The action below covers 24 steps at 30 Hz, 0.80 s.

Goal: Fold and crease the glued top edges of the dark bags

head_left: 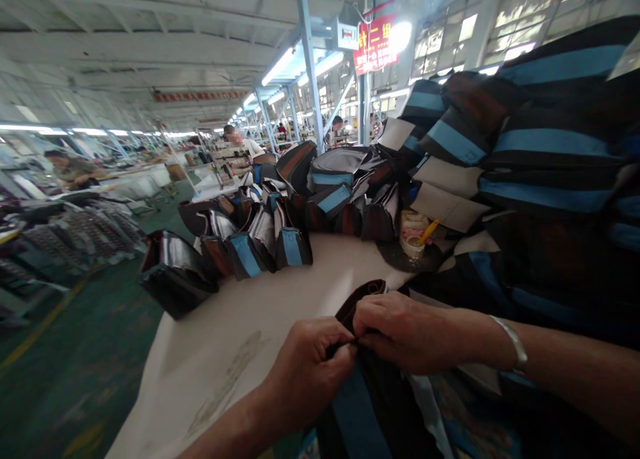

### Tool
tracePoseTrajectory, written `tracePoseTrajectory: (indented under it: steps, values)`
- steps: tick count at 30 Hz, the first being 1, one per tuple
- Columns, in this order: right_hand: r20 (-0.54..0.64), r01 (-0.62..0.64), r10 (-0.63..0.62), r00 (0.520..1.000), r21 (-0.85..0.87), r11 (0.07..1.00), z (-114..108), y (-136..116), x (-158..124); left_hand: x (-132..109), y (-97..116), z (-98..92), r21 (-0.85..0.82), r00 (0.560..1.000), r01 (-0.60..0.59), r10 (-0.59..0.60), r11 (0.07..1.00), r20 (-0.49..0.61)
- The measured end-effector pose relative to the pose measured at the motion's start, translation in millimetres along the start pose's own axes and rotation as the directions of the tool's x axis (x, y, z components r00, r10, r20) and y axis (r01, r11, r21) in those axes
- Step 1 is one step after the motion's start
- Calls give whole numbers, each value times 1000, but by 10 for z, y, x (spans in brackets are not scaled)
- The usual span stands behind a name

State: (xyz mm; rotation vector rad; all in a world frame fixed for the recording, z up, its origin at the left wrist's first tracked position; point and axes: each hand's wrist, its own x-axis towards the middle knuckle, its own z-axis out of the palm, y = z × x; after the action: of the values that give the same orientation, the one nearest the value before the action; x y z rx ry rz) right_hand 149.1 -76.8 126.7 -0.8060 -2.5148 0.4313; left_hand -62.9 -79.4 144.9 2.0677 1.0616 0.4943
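Observation:
Both hands meet at the upper edge of a dark fabric bag piece with a blue stripe [357, 406], low in the middle of the head view. My left hand [315, 359] pinches that edge between thumb and bent fingers. Close beside it, my right hand [400, 329] has its fingers closed on the same edge; a metal bangle [513, 344] circles that wrist. Part of the dark brown edge [367, 292] rises behind the fingers. The fingertips hide the exact spot they grip.
A pale tabletop [270, 306] carries several bag pieces with blue stripes [295, 246] and one dark piece [177, 272] at its left edge. A pot with a yellow-handled tool [414, 246] stands beyond my hands. A tall stack of striped pieces [550, 146] fills the right. Other people work farther back.

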Motion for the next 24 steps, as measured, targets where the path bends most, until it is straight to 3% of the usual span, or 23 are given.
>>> tracePoseTrajectory:
  steps: [3,6,9,12,14,16,18,20,22,24]
  values:
    - [-14,192,-206,978,-305,933,52,-4,-67,1,-60,-52,-33,996,44,-42,998,74]
    - [-45,290,-355,934,-483,826,60,-28,-125,6,-117,-145,-184,981,121,-89,975,170]
    - [-83,340,-461,884,-562,754,70,-32,-162,31,-154,-201,-318,963,208,-135,925,234]
    - [-88,379,-504,859,-553,742,125,1,-194,61,-150,-198,-365,908,278,-119,889,403]
    - [-88,410,-513,854,-493,767,176,28,-223,66,-124,-182,-336,892,250,-81,908,445]
    - [-148,387,-445,883,-308,869,203,44,-248,54,-79,-163,-270,908,188,-62,944,415]
    - [-233,213,-208,950,-2,977,178,44,-244,32,-19,-134,-200,931,120,-41,972,362]
    - [-184,16,30,982,239,971,102,37,-196,12,40,-95,-130,954,53,-12,990,299]
    - [-38,-24,38,999,307,952,11,36,-118,-2,76,-62,-66,972,0,15,998,235]
    - [77,51,-85,993,362,931,-47,50,-47,-8,69,-60,-46,978,-19,28,999,208]
